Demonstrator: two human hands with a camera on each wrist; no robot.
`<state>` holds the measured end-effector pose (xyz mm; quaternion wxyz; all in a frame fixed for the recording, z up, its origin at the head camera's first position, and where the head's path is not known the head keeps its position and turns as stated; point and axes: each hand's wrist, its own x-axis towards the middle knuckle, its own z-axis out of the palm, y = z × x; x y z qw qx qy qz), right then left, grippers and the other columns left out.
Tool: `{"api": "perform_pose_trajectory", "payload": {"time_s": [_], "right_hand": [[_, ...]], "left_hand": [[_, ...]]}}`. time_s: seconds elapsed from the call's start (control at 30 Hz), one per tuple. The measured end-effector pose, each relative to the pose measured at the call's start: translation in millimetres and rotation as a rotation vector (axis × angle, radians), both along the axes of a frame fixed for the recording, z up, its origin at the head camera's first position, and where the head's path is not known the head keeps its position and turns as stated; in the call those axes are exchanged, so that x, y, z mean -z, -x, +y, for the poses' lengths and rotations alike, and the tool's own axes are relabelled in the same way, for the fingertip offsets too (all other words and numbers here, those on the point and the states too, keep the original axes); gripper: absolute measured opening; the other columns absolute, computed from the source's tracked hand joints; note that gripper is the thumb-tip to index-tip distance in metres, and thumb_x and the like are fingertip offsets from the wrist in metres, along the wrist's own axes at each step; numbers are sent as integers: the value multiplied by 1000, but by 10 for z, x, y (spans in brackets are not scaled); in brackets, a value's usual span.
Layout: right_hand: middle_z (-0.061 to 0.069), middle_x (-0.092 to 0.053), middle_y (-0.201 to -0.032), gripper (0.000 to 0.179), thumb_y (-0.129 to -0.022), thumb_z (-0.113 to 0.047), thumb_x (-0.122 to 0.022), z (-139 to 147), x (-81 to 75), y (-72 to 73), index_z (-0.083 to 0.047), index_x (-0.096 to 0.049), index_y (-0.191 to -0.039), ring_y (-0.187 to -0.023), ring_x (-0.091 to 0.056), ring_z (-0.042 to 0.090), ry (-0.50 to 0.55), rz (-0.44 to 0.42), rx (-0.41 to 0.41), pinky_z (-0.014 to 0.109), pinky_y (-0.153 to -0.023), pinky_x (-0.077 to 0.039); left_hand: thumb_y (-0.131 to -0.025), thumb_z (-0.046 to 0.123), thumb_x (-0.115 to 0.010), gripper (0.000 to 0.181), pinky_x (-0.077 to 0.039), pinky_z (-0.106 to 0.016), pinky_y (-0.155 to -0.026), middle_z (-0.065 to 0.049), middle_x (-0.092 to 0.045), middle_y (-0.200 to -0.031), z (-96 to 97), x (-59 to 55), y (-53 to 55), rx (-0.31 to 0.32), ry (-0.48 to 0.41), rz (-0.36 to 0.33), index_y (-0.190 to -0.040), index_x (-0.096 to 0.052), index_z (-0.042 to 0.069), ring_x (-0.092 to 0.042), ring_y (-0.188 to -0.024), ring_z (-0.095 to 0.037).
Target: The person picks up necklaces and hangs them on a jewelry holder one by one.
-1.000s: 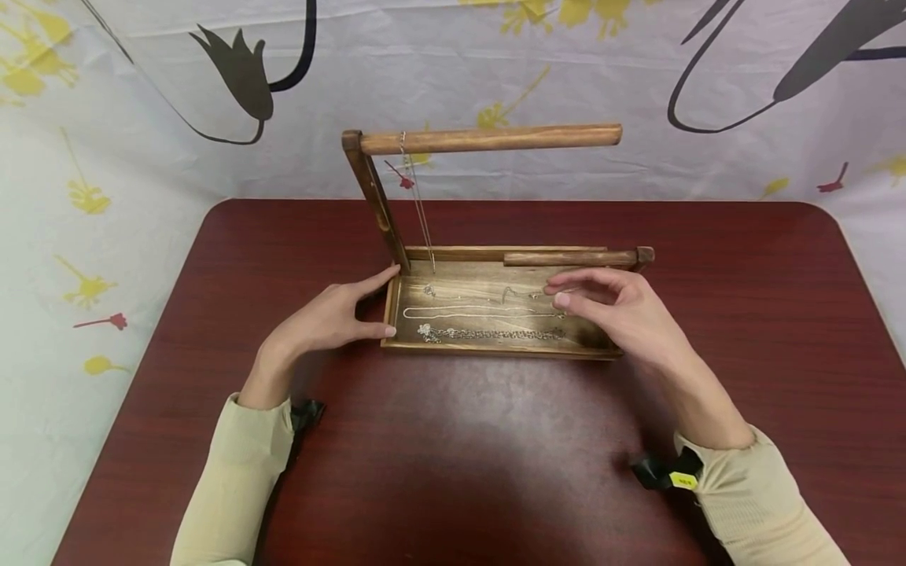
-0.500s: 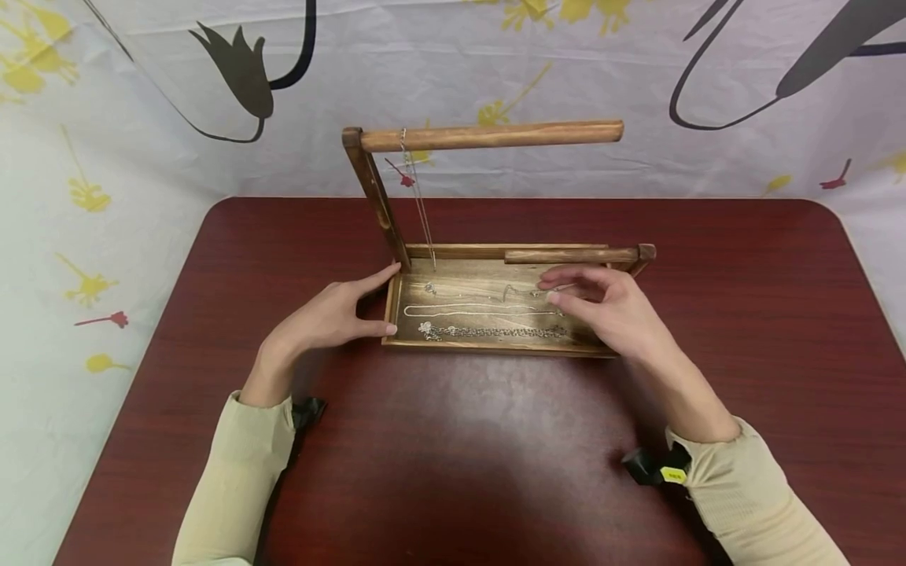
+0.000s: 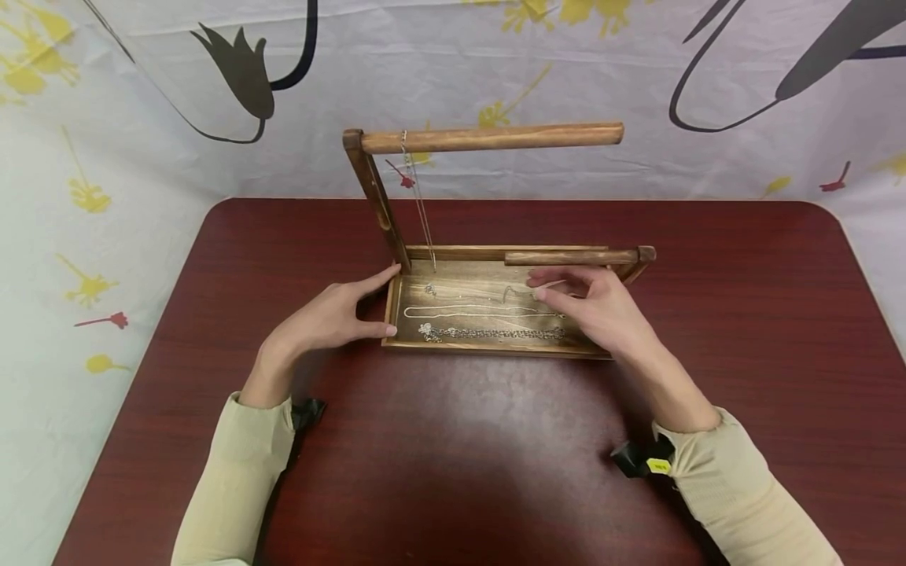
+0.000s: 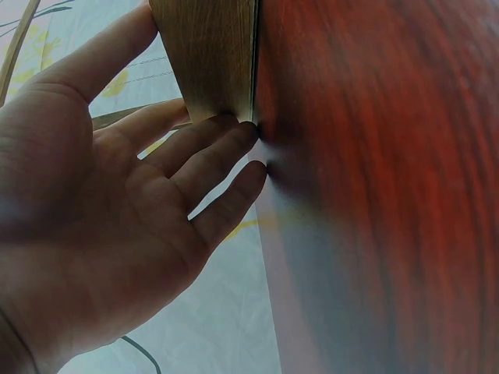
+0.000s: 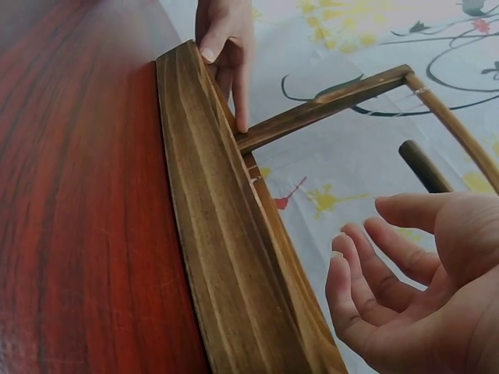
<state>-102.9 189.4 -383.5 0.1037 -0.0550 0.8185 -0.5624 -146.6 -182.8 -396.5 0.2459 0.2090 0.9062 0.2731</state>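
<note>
A wooden tray (image 3: 495, 347) with necklace bars stands on the table. My left hand (image 3: 318, 318) rests against its left end, thumb and fingers spread; the left wrist view shows the fingertips at the tray's end wall (image 4: 214, 62). My right hand (image 3: 602, 306) is over the tray's right part, fingers bent and thumb apart. Nothing shows between its fingers in the right wrist view. Below lie a thin necklace (image 3: 460, 297), a smooth chain (image 3: 406, 312) and a thicker chain necklace (image 3: 495, 333). The thin necklace's right end is partly hidden by my right hand.
A tall post (image 3: 375, 196) at the tray's left carries a high bar (image 3: 495, 138), with one necklace (image 3: 422, 212) hanging near its left end. A lower bar (image 3: 573, 257) extends left from the right side, just behind my right hand. Patterned cloth (image 3: 566, 86) hangs behind the table.
My right hand has moved a little to the left over the tray, along the thin necklace. My left hand has stayed at the tray's left end, and the necklaces look unmoved.
</note>
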Motion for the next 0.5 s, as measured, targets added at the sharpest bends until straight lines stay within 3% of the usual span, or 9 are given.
{"api": "perform_pose_trajectory", "payload": {"time_s": [0.5], "right_hand": [[17, -69, -116, 31, -95, -20, -70, -75, 15, 57, -5, -70, -122, -93, -70, 22, -14, 0, 18, 27, -72, -52]], "left_hand": [[-87, 43, -76, 91, -37, -50, -109, -4, -30, -160, -10, -9, 0, -1, -11, -18, -159, -20, 37, -37, -141, -27]]}}
